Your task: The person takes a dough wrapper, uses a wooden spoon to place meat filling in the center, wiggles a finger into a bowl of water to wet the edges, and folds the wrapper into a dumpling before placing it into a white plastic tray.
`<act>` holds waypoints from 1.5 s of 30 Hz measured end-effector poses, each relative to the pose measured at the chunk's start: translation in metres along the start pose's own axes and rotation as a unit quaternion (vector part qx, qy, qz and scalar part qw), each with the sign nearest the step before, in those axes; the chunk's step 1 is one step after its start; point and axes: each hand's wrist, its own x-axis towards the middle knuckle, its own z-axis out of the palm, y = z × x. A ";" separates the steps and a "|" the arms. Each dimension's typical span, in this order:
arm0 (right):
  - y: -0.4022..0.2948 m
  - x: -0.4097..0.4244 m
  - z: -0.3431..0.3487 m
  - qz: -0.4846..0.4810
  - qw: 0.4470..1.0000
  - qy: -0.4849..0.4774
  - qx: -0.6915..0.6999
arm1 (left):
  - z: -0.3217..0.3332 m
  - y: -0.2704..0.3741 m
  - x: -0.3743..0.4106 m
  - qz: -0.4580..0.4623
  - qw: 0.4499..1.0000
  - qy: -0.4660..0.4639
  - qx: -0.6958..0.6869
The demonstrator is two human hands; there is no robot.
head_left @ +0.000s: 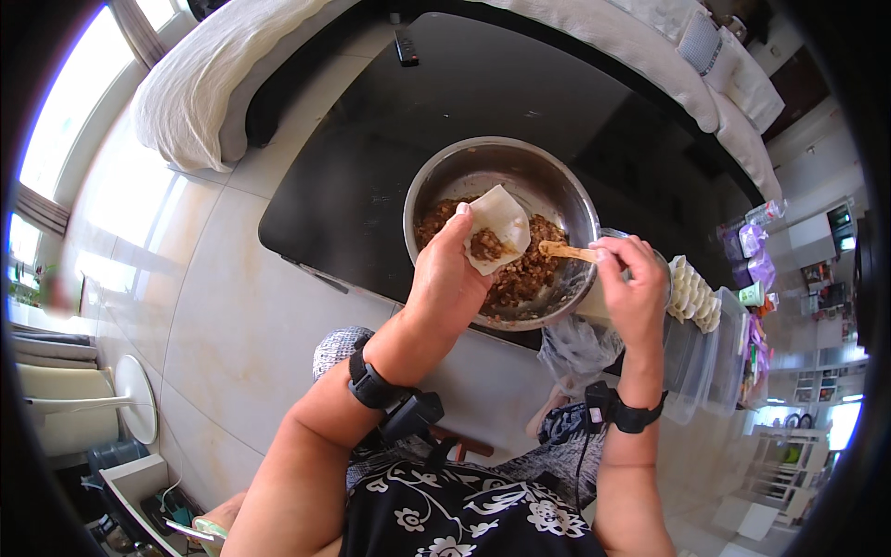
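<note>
A large stainless steel bowl (501, 143) with brown minced filling (518, 289) in it stands at the near edge of a glossy black table (334, 209). Over the bowl's left part, my left hand (456, 271) holds a thin pale dough wrapper (505, 205), its thumb on the upper left edge. A lump of filling (489, 245) lies on the wrapper. My right hand (633, 278), at the bowl's right rim, grips a flat wooden stick (571, 252). The stick's far end, smeared with filling, is just right of the wrapper, above the filling in the bowl.
Right of the bowl are a crumpled clear plastic bag (578, 348), rows of folded pale wrappers or dumplings (694, 296) and clear plastic containers (720, 355). Purple packages (755, 254) and a plastic bottle (766, 211) stand farther right. A remote control (406, 49) lies at the table's far left.
</note>
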 end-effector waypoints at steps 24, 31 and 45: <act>-0.013 -0.017 0.002 -0.141 0.986 0.088 -0.034 | 0.060 -0.011 -0.006 -0.045 0.980 -0.151 -0.125; 0.002 -0.019 -0.012 -0.123 0.983 0.105 -0.087 | 0.077 0.002 -0.014 -0.029 0.980 -0.189 -0.064; 0.020 -0.029 -0.028 -0.117 0.982 0.126 -0.076 | 0.102 -0.011 -0.014 -0.166 0.889 -0.239 -0.353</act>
